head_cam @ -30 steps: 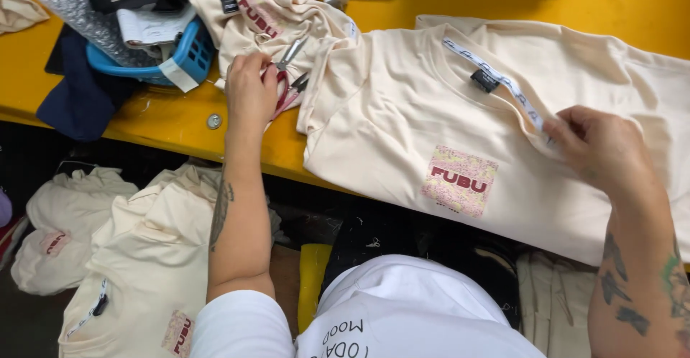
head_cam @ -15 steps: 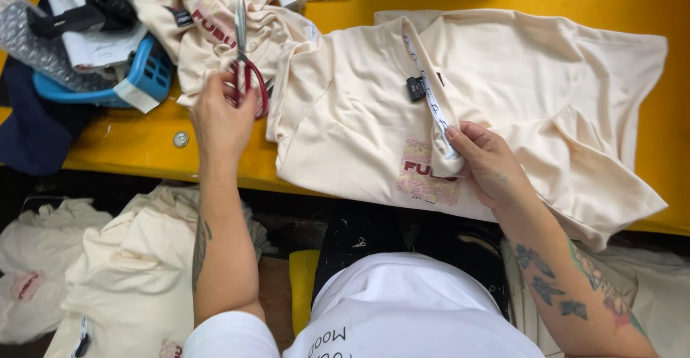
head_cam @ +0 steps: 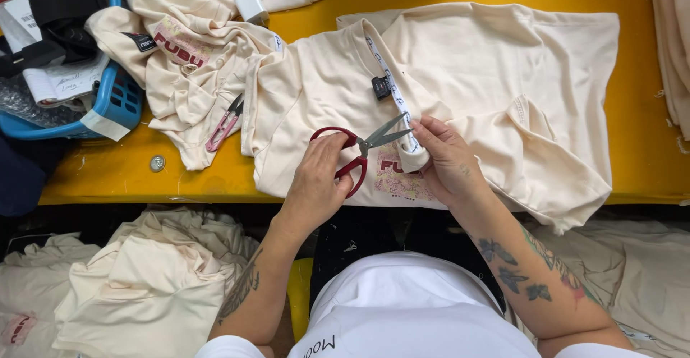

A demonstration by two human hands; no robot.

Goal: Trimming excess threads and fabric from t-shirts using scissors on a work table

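Observation:
A cream T-shirt [head_cam: 496,92] lies spread on the yellow table [head_cam: 647,178], with a pink printed patch near its front hem. My left hand [head_cam: 320,185] grips red-handled scissors [head_cam: 359,149], whose blades are apart and point at a white printed neck tape [head_cam: 392,85]. My right hand [head_cam: 445,160] pinches a fold of the shirt with that tape's end, right at the blade tips. A small black tag [head_cam: 381,87] hangs beside the tape.
A second cream shirt [head_cam: 187,56] lies crumpled at the left with small pink thread snips [head_cam: 224,124] on it. A blue basket [head_cam: 108,106] of papers stands far left. A white charger [head_cam: 251,4] and a coin [head_cam: 157,162] lie on the table. More cream shirts are piled on the floor [head_cam: 144,279].
My left hand carried the red scissors from the crumpled shirt over to the spread shirt. My right hand drew the tape's end down toward the hem; blades now meet it.

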